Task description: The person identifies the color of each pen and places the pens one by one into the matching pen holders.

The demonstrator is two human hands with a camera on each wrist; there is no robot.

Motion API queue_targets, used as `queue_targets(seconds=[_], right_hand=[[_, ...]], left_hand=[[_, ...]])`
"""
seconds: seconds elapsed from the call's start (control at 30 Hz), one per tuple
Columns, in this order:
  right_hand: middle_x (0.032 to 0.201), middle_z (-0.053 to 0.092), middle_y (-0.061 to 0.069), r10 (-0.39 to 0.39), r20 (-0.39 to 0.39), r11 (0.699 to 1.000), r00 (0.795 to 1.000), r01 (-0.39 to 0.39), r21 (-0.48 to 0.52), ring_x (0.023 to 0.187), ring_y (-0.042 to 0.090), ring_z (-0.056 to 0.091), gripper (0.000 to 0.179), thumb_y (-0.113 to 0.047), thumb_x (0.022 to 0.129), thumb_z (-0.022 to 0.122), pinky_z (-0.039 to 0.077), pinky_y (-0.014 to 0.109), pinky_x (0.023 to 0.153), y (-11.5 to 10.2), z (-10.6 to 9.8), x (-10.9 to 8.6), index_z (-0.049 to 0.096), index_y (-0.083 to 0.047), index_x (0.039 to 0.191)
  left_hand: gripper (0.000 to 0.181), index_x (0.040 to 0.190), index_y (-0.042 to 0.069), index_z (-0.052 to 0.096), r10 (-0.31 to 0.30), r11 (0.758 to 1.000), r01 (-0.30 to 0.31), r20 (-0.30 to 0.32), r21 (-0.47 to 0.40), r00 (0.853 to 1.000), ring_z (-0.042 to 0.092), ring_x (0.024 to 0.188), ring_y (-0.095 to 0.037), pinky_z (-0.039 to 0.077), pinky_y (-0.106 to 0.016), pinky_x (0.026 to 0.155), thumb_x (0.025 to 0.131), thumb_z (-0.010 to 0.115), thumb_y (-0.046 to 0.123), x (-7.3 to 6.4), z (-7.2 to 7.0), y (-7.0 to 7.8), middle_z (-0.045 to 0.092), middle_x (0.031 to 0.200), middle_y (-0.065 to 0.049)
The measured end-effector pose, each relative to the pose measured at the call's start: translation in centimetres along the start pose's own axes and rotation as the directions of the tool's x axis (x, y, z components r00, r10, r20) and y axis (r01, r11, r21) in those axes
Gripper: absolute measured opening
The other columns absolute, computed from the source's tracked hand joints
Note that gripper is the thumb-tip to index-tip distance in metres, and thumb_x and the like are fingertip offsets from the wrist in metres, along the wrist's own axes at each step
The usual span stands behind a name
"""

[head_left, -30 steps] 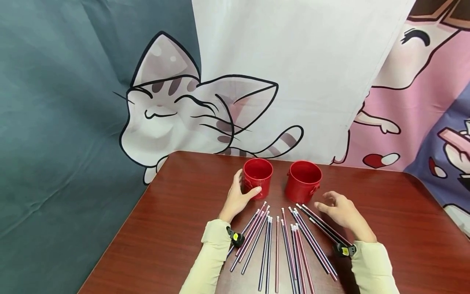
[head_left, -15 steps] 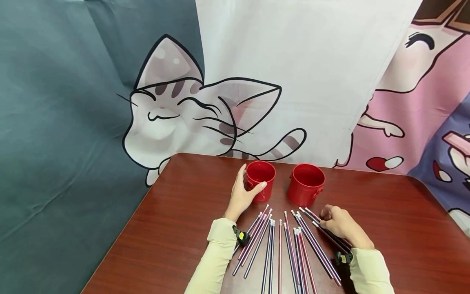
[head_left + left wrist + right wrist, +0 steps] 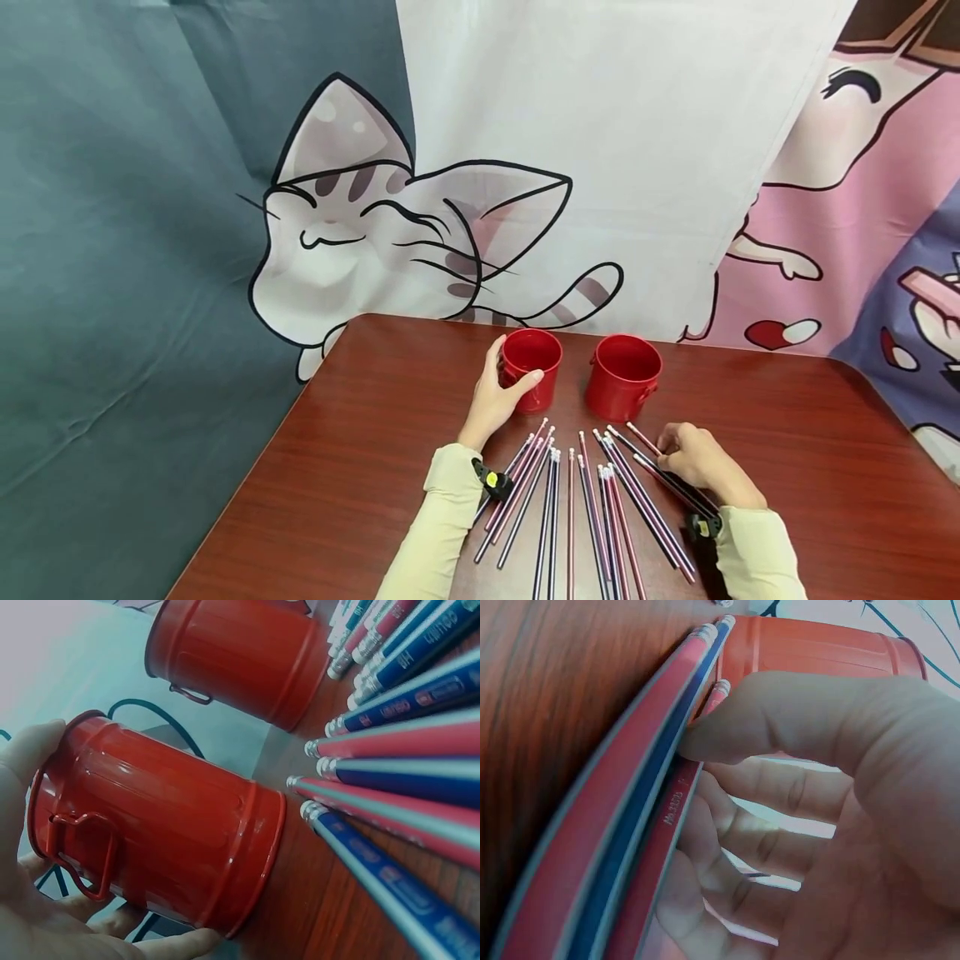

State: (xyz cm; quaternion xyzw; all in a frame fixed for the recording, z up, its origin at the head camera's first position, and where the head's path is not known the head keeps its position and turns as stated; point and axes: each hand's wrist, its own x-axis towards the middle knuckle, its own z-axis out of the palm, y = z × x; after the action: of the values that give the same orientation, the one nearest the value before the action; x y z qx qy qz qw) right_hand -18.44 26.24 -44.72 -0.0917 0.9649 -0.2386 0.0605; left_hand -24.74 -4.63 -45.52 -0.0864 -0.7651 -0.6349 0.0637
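My left hand [image 3: 491,408] holds the left red metal bucket [image 3: 546,393] by its side, thumb at the front near the rim. The left wrist view shows the fingers curled round the bucket [image 3: 165,817], beside its small wire handle. At the right end of a fan of pencils, my right hand [image 3: 697,458] pinches a red pencil [image 3: 671,817] between thumb and curled fingers. A blue pencil [image 3: 649,784] and another red pencil [image 3: 607,787] lie right beside it. The pinched pencil's lower end is hidden in the head view.
A second red bucket [image 3: 615,396] stands upright right of the held one. Several red and blue pencils [image 3: 572,517] lie fanned on the brown table [image 3: 360,433], white erasers toward the buckets. A cartoon cloth [image 3: 637,125] hangs behind the table.
My right hand has come down onto the pencils at the right and taken hold of a red one, whose eraser end has shifted slightly right. The left hand stays on its bucket.
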Motion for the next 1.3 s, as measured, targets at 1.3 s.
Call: queue_targets(seconds=[1.3], right_hand=[[0.078,0.058,0.001,-0.142,-0.326,0.940,0.935,0.230,0.251,0.067,0.011,0.057,0.018,-0.008,0.079,0.069,0.050,0.021,0.060,-2.2,-3.5,-1.4,0.056,-0.013,0.091]], left_hand=[[0.081,0.139,0.048,0.018,-0.079,0.996,0.079,-0.003,-0.046,0.997,0.035,0.123,-0.016,0.047,-0.042,0.089,0.076,0.068,0.048,-0.3,0.2,0.0,0.038,0.138,0.009]])
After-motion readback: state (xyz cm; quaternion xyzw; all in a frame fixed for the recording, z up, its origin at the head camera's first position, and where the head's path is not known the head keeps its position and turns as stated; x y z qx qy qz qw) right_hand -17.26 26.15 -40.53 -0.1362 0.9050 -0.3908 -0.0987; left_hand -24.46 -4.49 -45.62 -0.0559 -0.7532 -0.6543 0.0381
